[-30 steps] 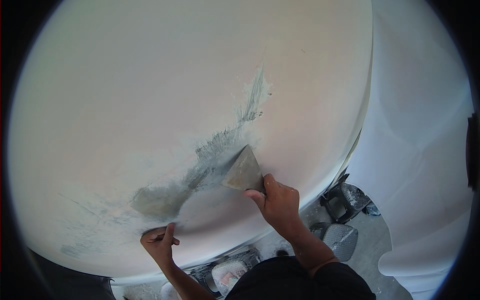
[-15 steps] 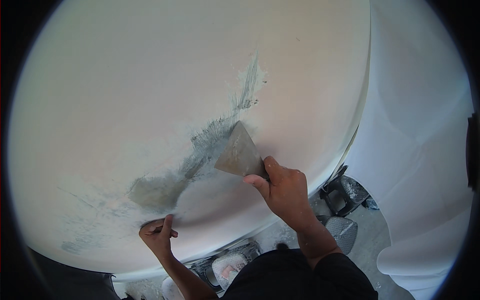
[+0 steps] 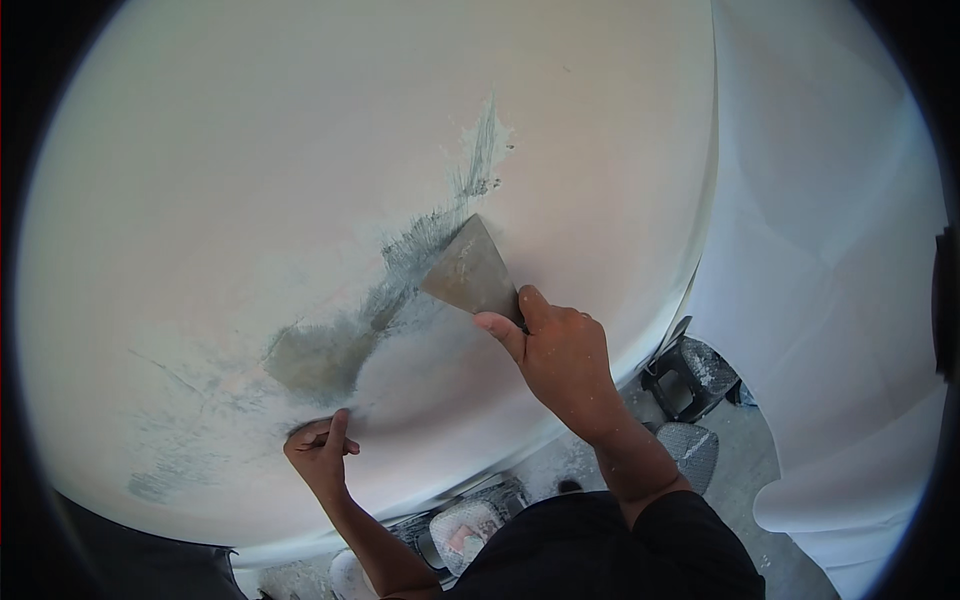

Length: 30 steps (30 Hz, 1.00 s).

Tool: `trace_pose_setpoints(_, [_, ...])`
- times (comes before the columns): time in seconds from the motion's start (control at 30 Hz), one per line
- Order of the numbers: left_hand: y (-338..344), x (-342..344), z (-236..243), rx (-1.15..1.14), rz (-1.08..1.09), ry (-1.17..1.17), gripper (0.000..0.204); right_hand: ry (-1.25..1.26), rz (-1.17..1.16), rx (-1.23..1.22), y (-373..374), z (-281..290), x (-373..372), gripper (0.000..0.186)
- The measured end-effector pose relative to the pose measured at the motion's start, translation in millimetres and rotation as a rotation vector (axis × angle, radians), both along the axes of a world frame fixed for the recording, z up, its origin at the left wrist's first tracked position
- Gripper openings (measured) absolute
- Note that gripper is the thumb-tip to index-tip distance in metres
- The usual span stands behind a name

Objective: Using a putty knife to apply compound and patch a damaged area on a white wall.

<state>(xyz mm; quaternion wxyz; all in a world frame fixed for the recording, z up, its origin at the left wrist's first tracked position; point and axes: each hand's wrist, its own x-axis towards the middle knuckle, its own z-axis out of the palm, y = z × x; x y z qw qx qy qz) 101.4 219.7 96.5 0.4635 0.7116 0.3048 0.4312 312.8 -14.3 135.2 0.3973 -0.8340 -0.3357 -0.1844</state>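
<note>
A broad putty knife (image 3: 468, 268) with a smeared, triangular metal blade is in my right hand (image 3: 567, 365). My thumb lies on one side of its narrow end, the fingers are closed round the other, and the handle is hidden in the hand. The blade lies over the grey streaked patch (image 3: 415, 240) on a large, curved, pale pinkish-white panel (image 3: 300, 130). Lower left, my left hand (image 3: 320, 452) is at the panel, below a smooth grey-brown smear (image 3: 315, 360). Its fingers are curled in and the thumb points up; whatever they may hold is hidden.
White sheeting (image 3: 820, 250) hangs along the right side. Below the panel's edge, a dusty black stool or chair (image 3: 690, 380) stands on the grey floor, with a textured grey seat (image 3: 688, 450) nearby. A dusty pale seat (image 3: 465, 530) is between my arms.
The putty knife and my right hand have shifted slightly up and left in the picture. My left hand sits slightly higher. The whole view has moved a little too.
</note>
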Motion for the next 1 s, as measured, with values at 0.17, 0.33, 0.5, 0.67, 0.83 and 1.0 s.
trace_pose_setpoints(0.17, [3.5,-3.8,-1.1,0.02,0.016,0.022,0.015,0.071,-0.004,-0.017,-2.9,-4.8,-5.7,0.053])
trace_pose_setpoints(0.33, [3.6,-2.6,1.0,0.013,0.004,-0.003,0.016,-0.029,-0.021,0.011,1.2,-1.0,4.9,0.053])
trace_pose_setpoints(0.5, [2.4,-7.0,1.9,0.013,-0.002,0.029,0.016,-0.082,-0.037,0.013,1.8,5.1,7.3,0.053])
trace_pose_setpoints(0.67, [1.3,-3.0,2.6,-0.009,0.007,0.028,0.016,-0.02,0.064,0.037,-13.4,7.3,7.6,0.051])
trace_pose_setpoints(0.83, [2.9,-1.1,5.1,-0.012,-0.005,-0.001,0.018,0.1,0.199,0.046,-22.9,1.9,22.6,0.042])
trace_pose_setpoints(1.0, [4.7,-3.7,2.2,-0.009,-0.025,-0.029,0.019,0.201,0.288,0.118,-38.2,-20.5,30.5,0.03])
